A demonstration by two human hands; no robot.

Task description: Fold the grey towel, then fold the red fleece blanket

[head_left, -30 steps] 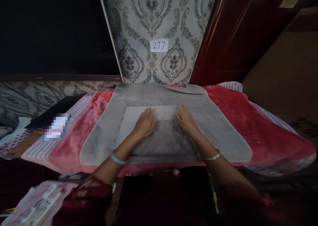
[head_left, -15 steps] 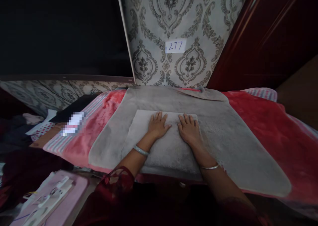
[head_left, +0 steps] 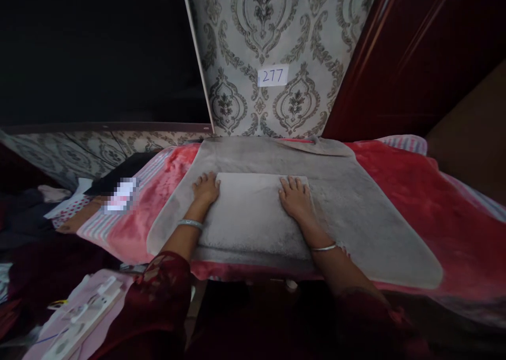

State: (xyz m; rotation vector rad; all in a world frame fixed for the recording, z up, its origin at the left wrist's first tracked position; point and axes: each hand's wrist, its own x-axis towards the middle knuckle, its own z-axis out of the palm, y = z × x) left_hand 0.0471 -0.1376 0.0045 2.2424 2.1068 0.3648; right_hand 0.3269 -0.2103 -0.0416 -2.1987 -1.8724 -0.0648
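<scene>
Left hand [head_left: 205, 188] and right hand [head_left: 294, 196], palms down, fingers spread, at a pale grey cloth [head_left: 251, 210].
The left lies by its far left corner, the right on its far right one; the cloth sits flat on a larger grey blanket [head_left: 371, 228], over a red blanket [head_left: 403, 181] (a folded flap [head_left: 320, 147] shows at the far edge). The cloth looks mostly smoothed already; the flap is not yet flat.

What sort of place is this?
Probably a room in a home, judging by the ornate wallpaper, the large dark screen, likely a television, and the plush red blanket lying under the grey cloth.
</scene>
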